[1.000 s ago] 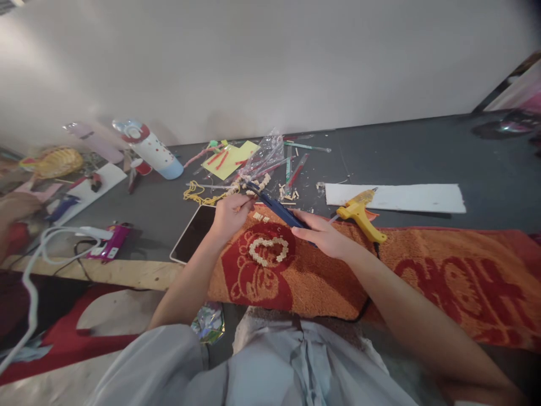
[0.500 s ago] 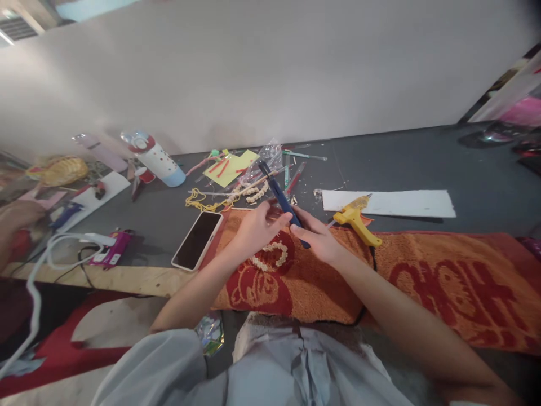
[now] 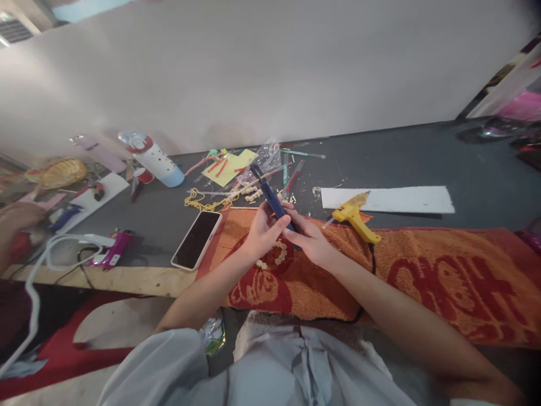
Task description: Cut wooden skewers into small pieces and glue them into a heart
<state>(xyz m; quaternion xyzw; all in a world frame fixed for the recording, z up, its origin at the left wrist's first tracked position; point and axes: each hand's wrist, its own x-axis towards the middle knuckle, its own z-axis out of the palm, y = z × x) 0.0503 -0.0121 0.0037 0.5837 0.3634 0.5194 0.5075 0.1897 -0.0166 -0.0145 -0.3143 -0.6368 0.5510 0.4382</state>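
Note:
Both hands are closed around a dark blue phone (image 3: 270, 194), seen nearly edge-on and tilted with its far end up and to the left. My left hand (image 3: 267, 230) grips its left side, thumb across the near face. My right hand (image 3: 310, 239) wraps its lower right part, and the fingers of the two hands meet near its lower end. Below the hands, a ring of small pale beads or pieces (image 3: 274, 258) lies on an orange and red towel (image 3: 329, 285), partly hidden by my left hand.
A white-edged phone (image 3: 196, 241) lies left of the towel. A yellow glue gun (image 3: 355, 216) rests against a white strip (image 3: 406, 199) at right. Behind are yellow string (image 3: 196, 202), yellow paper (image 3: 226, 168) and glue sticks. Further left are a bottle (image 3: 156, 160), a purple power strip (image 3: 112, 251) and another person's hand (image 3: 23, 217).
My hands and the blue phone have shifted slightly; the phone's upper end has moved left. My left hand has come closer to my right, with its fingers further around the phone.

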